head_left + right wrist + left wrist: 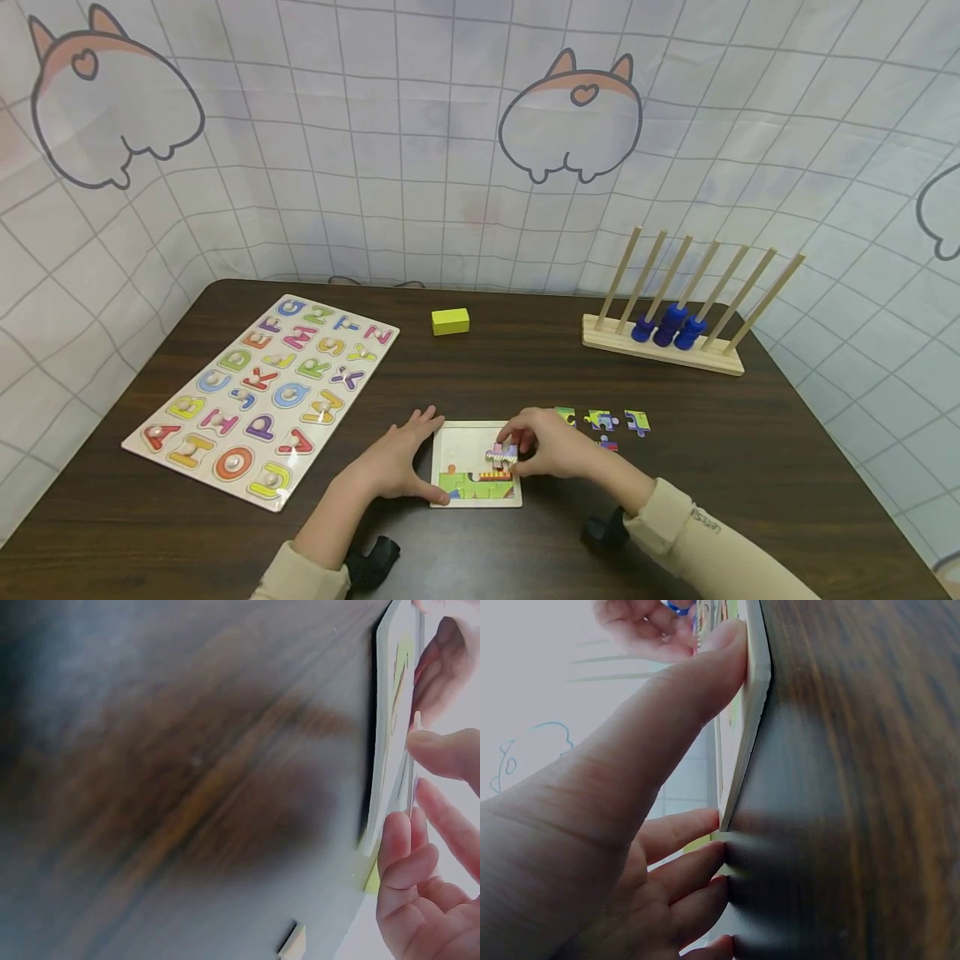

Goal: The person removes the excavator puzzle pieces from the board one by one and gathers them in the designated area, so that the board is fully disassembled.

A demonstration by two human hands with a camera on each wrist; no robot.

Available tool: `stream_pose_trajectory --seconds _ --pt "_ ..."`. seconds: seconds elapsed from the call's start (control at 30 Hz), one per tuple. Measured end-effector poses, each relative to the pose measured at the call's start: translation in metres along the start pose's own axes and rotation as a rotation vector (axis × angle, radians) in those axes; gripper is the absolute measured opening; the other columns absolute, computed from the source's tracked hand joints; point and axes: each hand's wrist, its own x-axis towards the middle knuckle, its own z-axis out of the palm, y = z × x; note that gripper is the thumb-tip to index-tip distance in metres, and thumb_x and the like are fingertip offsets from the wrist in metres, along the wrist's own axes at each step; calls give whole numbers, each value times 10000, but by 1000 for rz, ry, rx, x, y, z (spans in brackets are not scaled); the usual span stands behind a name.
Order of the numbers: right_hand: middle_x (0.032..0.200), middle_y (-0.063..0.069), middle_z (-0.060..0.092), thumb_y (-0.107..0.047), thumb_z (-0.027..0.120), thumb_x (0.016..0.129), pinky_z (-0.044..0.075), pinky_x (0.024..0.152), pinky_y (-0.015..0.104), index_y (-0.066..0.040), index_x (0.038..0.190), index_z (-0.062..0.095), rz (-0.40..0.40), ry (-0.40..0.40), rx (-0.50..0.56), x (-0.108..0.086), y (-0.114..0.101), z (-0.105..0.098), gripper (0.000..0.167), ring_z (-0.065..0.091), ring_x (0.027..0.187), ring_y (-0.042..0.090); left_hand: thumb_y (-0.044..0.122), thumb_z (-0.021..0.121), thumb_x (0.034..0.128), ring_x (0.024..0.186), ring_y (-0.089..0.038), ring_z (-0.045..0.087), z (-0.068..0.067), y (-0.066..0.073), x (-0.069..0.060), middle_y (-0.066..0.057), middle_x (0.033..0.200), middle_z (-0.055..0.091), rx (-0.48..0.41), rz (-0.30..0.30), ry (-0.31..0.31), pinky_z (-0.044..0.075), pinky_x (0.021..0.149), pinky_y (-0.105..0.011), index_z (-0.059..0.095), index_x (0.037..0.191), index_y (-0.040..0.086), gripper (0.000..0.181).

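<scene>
Left hand point(397, 457) isn't gripping anything: fingers spread along the left edge of the pale wooden square puzzle tray point(461, 442), thumb pressing on its near left corner. Right hand point(558, 447) is over the tray's right side, pinching a small pink-and-purple jigsaw piece with a striped edge point(501, 454) between thumb and fingers. Can't tell if that piece is touching the tray's floor.

Along the tray's near side there's a row of fitted, mostly green jigsaw pieces point(476, 487). Just right of the tray, some loose multicolored jigsaw pieces point(602, 420) are scattered, a couple partly hidden by the right hand.

Further out, a yellow rectangular block point(450, 322) sits beyond the tray, and a big white alphabet board with colorful knobbed letters point(326, 427) lies left of it. Beyond the tray and well to the right is a pale wooden stand with seven upright dowels point(660, 354), dark blue beads point(672, 325) on three of them. It's all on a dark brown wood-grain tabletop point(510, 367).
</scene>
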Motion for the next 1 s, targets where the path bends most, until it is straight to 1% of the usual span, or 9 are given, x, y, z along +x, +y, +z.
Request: stream_pose_trajectory --seconds 0.17,0.43,0.63,0.8,1.0 --pt "783 -23 538 -110 768 710 439 558 207 -78 973 682 0 18 5 -6 5 -2 279 519 682 124 390 850 587 1367 -292 172 0 0 0 -127 1480 251 3 1 2 151 1082 -514 361 1394 29 1010" --pt "824 -26 558 -97 760 712 456 526 209 -76 981 680 -13 73 26 -20 17 -6 281 546 702 119 392 847 591 1366 -296 175 1 0 0 -129 1479 252 6 2 -3 158 1078 -521 368 1394 42 998" --pt "813 -29 564 -96 757 717 461 541 226 -81 977 681 2 79 42 -30 24 -12 271 550 696 139 400 840 597 1367 -297 169 0 0 -1 -127 1484 237 15 -1 -15 155 1079 -518 365 1401 57 995" --pt "789 -26 571 -81 752 718 439 507 217 -82 981 676 29 75 39 -39 29 -18 274 546 671 146 397 835 608 1369 -300 161 -1 1 -1 -127 1487 228 19 1 -16 150 1080 -519 371 1402 73 975" --pt "793 -15 561 -81 759 713 423 501 206 -86 981 677 17 109 17 -50 35 -23 280 520 648 129 398 831 614 1369 -308 155 0 -1 -1 -131 1488 224 16 9 -13 151 1078 -524 385 1399 97 952"
